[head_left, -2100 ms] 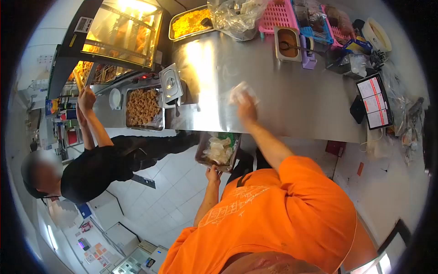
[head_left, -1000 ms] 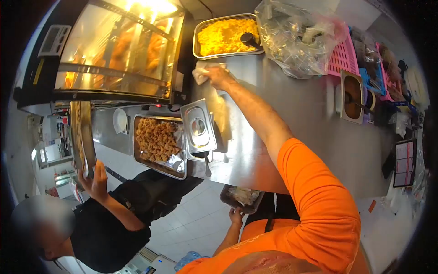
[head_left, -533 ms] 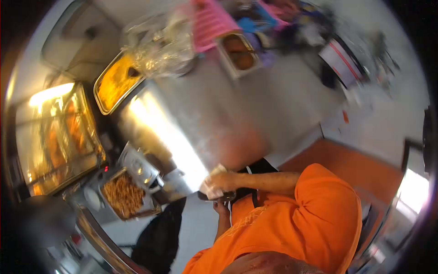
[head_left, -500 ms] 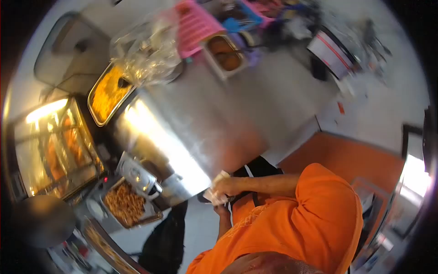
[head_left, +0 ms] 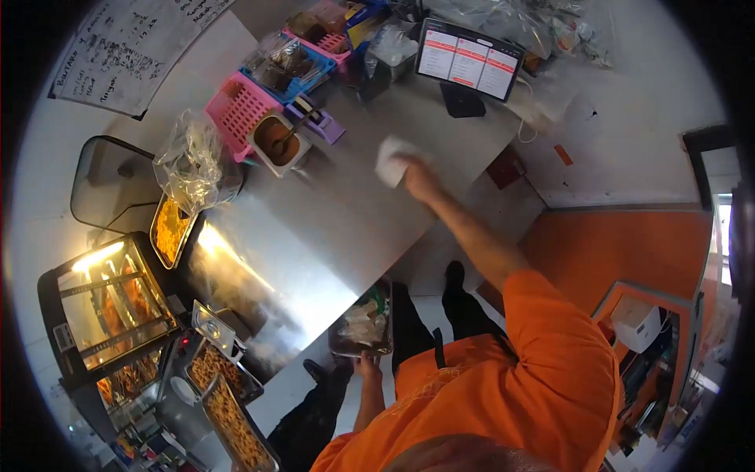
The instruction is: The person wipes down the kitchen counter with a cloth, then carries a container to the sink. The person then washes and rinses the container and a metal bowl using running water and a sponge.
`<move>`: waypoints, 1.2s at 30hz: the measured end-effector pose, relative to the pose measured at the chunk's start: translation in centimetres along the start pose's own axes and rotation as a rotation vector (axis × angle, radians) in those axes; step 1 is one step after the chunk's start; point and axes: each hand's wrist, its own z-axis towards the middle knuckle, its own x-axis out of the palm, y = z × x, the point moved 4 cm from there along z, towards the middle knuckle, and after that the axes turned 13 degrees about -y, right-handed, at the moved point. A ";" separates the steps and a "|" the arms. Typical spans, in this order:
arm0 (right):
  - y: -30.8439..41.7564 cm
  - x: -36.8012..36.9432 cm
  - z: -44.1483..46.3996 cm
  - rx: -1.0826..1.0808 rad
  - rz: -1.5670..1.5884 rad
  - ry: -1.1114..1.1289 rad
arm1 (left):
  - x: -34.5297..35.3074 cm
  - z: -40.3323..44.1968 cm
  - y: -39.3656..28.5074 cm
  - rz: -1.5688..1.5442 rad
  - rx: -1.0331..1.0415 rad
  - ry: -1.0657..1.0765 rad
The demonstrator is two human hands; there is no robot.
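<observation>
My right hand [head_left: 422, 182] is closed on a crumpled white cloth [head_left: 391, 161] and presses it against the steel tabletop [head_left: 346, 189], right of the middle. Whether it is cloth or paper I cannot tell for sure. My left hand [head_left: 367, 365] grips the near edge of a dark metal tray [head_left: 340, 343] just below the front edge of the table. Inside that tray lie crumpled whitish wrappings [head_left: 366, 322] and something green. The fingers of my left hand are partly hidden under the tray.
A tablet screen [head_left: 469, 63] stands at the back right. Toward the back left are a sauce container [head_left: 279, 145] with a ladle, pink [head_left: 236, 114] and blue baskets, and a tray of yellow food [head_left: 169, 232]. Lit food warmer [head_left: 110, 303] and food trays [head_left: 236, 425] stand at left.
My right hand has moved away from my left, out over the tabletop with the white cloth. The tray in my left hand now shows. The view has shifted and is sharper.
</observation>
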 end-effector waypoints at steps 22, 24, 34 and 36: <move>-6.2 -9.4 10.1 -0.177 -0.168 -0.127 | 17.4 -6.0 3.6 0.190 0.007 0.148; -8.0 -10.8 11.2 -0.138 -0.300 -0.130 | 18.8 -5.6 3.0 0.199 0.005 0.167; -9.8 -16.2 9.7 -0.085 -0.046 0.272 | 24.6 -5.6 0.8 0.402 0.024 0.231; -10.6 -18.3 9.6 0.027 -0.021 -0.057 | 24.2 -6.6 0.9 0.429 0.012 0.224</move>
